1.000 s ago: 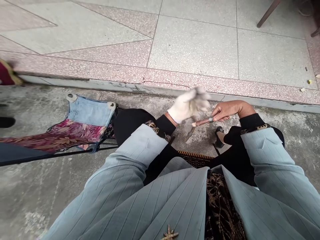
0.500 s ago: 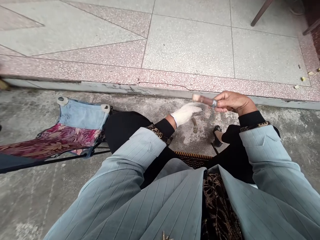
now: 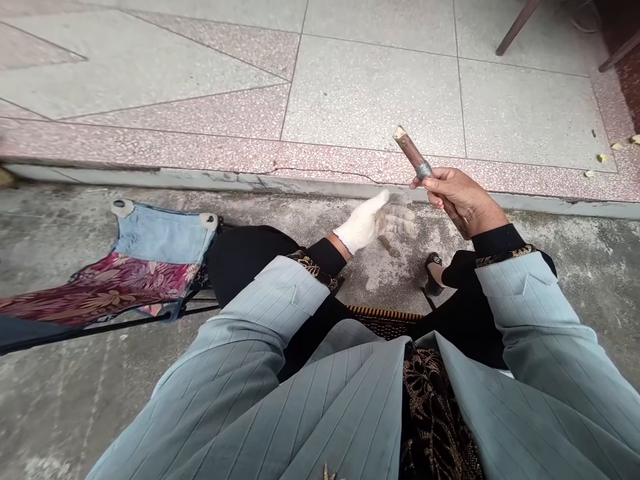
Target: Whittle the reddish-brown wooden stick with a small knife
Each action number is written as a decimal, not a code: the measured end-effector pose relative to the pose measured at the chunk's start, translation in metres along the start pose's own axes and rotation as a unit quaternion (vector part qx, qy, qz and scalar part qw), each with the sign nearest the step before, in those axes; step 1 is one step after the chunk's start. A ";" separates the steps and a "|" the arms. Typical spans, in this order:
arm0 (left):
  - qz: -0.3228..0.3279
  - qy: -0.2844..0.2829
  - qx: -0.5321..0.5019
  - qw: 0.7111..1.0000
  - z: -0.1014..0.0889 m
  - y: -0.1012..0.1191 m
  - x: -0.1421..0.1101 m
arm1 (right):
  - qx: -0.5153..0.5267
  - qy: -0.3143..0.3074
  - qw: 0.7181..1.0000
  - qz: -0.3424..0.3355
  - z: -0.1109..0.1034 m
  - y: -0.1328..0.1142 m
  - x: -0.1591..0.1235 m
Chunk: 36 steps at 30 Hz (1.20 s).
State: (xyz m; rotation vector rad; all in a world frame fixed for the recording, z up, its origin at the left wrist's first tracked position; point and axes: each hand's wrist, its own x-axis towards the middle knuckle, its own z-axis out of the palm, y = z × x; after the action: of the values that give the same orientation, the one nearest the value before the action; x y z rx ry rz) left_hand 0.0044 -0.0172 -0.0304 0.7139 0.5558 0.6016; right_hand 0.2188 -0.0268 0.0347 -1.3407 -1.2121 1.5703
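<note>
My right hand (image 3: pixel 453 193) is bare and closed around a short brown wooden stick (image 3: pixel 410 150), which is tilted up to the left. Silver wire (image 3: pixel 423 169) is wound in a tight band round the stick, just beyond my fingertips. My left hand (image 3: pixel 373 220) wears a white knitted glove, thumb raised and fingers stretched towards the right. Faint thin strands show by its thumb and fingers; I cannot tell where they lead. Just below the glove is a second short stick (image 3: pixel 390 248), partly hidden by the hand; whether it hangs or lies on the ground is unclear.
A low step edge (image 3: pixel 240 179) runs across in front, with terrazzo tiles (image 3: pixel 380 93) above it. On my left stands a folding chair (image 3: pixel 155 230) with denim and floral fabric. Furniture legs (image 3: pixel 517 28) and fallen leaves (image 3: pixel 603 158) are at upper right.
The wire-wound stick has swung from nearly level to pointing up and away, its lower end now showing under my right palm. My gloved fingers have spread apart.
</note>
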 end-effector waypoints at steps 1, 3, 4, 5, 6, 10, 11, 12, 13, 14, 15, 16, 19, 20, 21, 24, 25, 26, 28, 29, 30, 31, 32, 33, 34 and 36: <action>0.008 0.004 0.003 1.000 0.000 0.000 0.000 | 0.005 0.012 1.000 0.003 0.002 0.001 0.002; 0.020 0.003 0.007 1.000 0.000 -0.001 0.001 | 0.012 0.031 0.999 0.006 0.007 0.004 0.004; 0.022 0.002 0.009 1.000 0.000 -0.002 0.001 | 0.009 0.039 0.999 0.007 0.010 0.004 0.005; 0.021 0.002 0.010 1.000 0.000 -0.003 0.002 | 0.002 0.046 0.999 0.008 0.013 0.004 0.005; 0.020 0.003 0.014 1.000 0.000 -0.004 0.002 | -0.009 0.051 0.999 0.012 0.017 0.004 0.005; 0.013 0.003 0.040 0.999 0.000 -0.006 0.003 | -0.043 0.065 0.996 0.048 0.029 -0.002 0.000; 0.012 0.001 0.045 0.999 0.000 -0.006 0.003 | -0.045 0.065 0.995 0.055 0.031 -0.004 0.000; 0.012 -0.002 0.051 0.999 0.000 -0.006 0.004 | -0.044 0.065 0.995 0.059 0.032 -0.005 -0.001; 0.014 -0.001 0.058 0.998 0.000 -0.007 0.004 | -0.041 0.064 0.995 0.061 0.033 -0.005 -0.001; 0.017 0.001 0.068 0.998 0.000 -0.007 0.005 | -0.036 0.063 0.995 0.061 0.033 -0.005 0.000; 0.021 0.006 0.082 0.996 0.000 -0.007 0.005 | -0.030 0.063 0.996 0.060 0.034 -0.004 0.000; 0.024 0.011 0.097 0.995 0.000 -0.007 0.006 | -0.023 0.062 0.996 0.061 0.033 -0.003 0.001; 0.041 0.033 0.145 0.988 0.001 -0.006 0.006 | -0.002 0.063 0.995 0.076 0.033 0.001 0.004; 0.044 0.036 0.158 0.986 0.002 -0.005 0.005 | 0.003 0.061 0.994 0.087 0.033 0.002 0.005; 0.045 0.037 0.169 0.984 0.003 -0.004 0.004 | 0.003 0.056 0.993 0.101 0.034 0.003 0.005; 0.044 0.037 0.192 0.980 0.008 0.000 0.001 | -0.002 0.039 0.991 0.130 0.034 0.004 0.004; 0.046 0.042 0.200 0.978 0.010 0.001 0.000 | -0.003 0.032 0.990 0.134 0.035 0.004 0.004; 0.048 0.050 0.210 0.975 0.012 0.002 -0.001 | -0.002 0.027 0.990 0.136 0.035 0.004 0.004; 0.050 0.067 0.235 0.968 0.014 0.003 -0.001 | 0.004 0.021 0.990 0.142 0.035 0.005 0.004; 0.050 0.075 0.250 0.964 0.015 0.004 -0.001 | 0.011 0.016 0.989 0.146 0.035 0.006 0.005; 0.049 0.083 0.267 0.959 0.015 0.004 0.000 | 0.019 0.011 0.988 0.152 0.034 0.007 0.005; 0.048 0.092 0.288 0.952 0.014 0.005 0.000 | 0.029 0.008 0.987 0.156 0.034 0.008 0.006; 0.051 0.103 0.317 0.941 0.013 0.005 0.001 | 0.038 0.005 0.987 0.159 0.034 0.010 0.006; 0.058 0.115 0.354 0.926 0.012 0.006 0.001 | 0.045 0.004 0.986 0.159 0.034 0.011 0.007; 0.070 0.130 0.396 0.906 0.010 0.007 0.002 | 0.046 0.008 0.986 0.158 0.034 0.012 0.007; 0.098 0.163 0.478 0.858 0.007 0.008 0.002 | 0.037 0.029 0.987 0.154 0.034 0.014 0.008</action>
State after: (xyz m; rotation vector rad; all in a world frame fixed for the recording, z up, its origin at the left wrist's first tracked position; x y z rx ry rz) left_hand 0.0077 -0.0144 -0.0203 1.6434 1.1357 0.6251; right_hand 0.1845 -0.0303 0.0198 -1.5695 -0.9348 1.7555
